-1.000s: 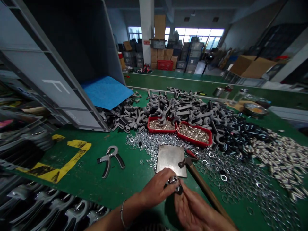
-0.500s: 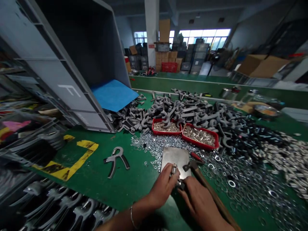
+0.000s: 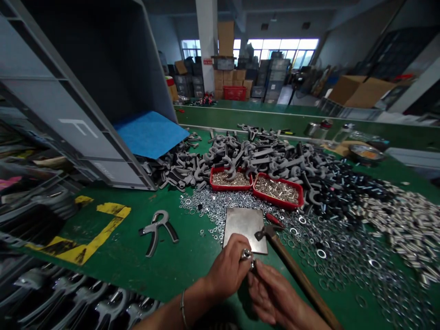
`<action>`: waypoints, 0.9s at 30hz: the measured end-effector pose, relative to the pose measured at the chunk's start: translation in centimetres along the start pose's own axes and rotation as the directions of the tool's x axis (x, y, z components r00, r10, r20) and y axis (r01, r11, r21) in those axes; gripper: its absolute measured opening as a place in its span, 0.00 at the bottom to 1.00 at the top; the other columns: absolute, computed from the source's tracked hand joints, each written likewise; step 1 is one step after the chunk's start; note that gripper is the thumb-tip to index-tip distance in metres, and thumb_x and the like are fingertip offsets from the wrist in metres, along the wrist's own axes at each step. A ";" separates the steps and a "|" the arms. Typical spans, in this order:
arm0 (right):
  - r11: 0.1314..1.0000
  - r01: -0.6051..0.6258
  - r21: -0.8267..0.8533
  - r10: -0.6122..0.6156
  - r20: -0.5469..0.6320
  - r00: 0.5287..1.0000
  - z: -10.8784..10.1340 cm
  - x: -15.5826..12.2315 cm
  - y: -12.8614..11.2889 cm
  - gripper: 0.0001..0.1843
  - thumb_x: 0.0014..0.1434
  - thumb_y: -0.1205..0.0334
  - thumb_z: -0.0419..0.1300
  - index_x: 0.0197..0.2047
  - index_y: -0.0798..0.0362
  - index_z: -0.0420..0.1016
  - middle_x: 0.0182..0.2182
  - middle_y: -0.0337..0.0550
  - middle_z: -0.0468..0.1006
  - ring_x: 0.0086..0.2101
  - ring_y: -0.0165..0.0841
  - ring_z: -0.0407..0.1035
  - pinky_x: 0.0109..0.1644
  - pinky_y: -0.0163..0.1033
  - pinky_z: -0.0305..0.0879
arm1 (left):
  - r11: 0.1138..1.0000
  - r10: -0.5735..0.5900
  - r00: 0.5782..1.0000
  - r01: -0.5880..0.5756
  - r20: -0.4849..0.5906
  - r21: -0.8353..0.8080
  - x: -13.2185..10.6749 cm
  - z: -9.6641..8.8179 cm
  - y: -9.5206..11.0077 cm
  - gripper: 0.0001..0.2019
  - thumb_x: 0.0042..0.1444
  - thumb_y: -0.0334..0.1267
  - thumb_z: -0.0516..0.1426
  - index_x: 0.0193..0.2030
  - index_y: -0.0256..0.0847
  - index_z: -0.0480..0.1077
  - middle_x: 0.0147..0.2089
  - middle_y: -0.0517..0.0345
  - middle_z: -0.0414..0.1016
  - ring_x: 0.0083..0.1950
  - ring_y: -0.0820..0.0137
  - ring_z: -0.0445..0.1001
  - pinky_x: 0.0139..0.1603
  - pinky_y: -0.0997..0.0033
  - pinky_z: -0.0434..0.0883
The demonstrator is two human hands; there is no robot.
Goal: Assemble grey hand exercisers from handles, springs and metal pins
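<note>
Faintly, crate (image 3: 41,96) mark (image 3: 78,127) (perhaps F), bare hands (image 3: 227,270)

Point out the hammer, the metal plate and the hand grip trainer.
Hammer (image 3: 295,268), head view, wooden handle.
Metal plate (image 3: 244,224), head view, bare middle.
Hand grip trainer (image 3: 160,215), head view, curved top.

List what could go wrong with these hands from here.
The small metal fitting pinched between the left hand and the right hand could slip and be hard to find among the loose steel washers. The hammer lying beside the right hand could also get knocked, possibly scattering the washers.
</note>
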State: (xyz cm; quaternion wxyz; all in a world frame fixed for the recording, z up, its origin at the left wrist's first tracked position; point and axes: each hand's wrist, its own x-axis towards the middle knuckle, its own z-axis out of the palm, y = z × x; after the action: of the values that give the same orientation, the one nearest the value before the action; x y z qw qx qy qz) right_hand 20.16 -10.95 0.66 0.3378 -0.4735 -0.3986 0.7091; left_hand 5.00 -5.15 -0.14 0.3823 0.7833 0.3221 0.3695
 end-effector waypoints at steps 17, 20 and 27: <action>0.275 -0.183 -0.944 -0.573 -0.314 0.757 -11.9 -4.8 6.5 0.19 0.64 0.55 0.55 0.55 0.51 0.73 0.47 0.55 0.78 0.46 0.47 0.74 0.50 0.51 0.72 | 0.741 -0.088 0.913 -0.207 0.398 0.639 17.3 -0.4 -3.2 0.12 0.61 0.43 0.58 0.47 0.38 0.72 0.49 0.45 0.71 0.54 0.54 0.67 0.56 0.54 0.64; 0.436 -0.152 -0.887 -0.456 -0.363 0.813 -11.4 -3.6 5.0 0.21 0.64 0.52 0.53 0.55 0.52 0.72 0.48 0.54 0.79 0.47 0.45 0.75 0.51 0.48 0.71 | 0.704 -0.100 0.922 -0.201 0.375 0.682 22.1 0.9 -2.4 0.10 0.65 0.31 0.52 0.47 0.38 0.73 0.51 0.45 0.72 0.57 0.57 0.66 0.59 0.55 0.63; 0.769 -0.109 -0.630 -0.313 -0.519 0.795 -12.4 -4.5 1.1 0.28 0.59 0.40 0.54 0.52 0.52 0.72 0.47 0.52 0.81 0.45 0.46 0.76 0.50 0.45 0.71 | 0.615 -0.301 0.869 -0.139 0.394 0.776 27.5 3.4 -3.0 0.16 0.64 0.42 0.58 0.54 0.36 0.69 0.54 0.49 0.71 0.51 0.62 0.74 0.51 0.55 0.74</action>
State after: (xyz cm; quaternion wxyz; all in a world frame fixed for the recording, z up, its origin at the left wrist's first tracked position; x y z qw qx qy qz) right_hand 33.18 -12.30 -1.43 0.3071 -0.7330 -0.5117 0.3263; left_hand 21.42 16.82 5.03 0.0869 0.9204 0.3795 -0.0371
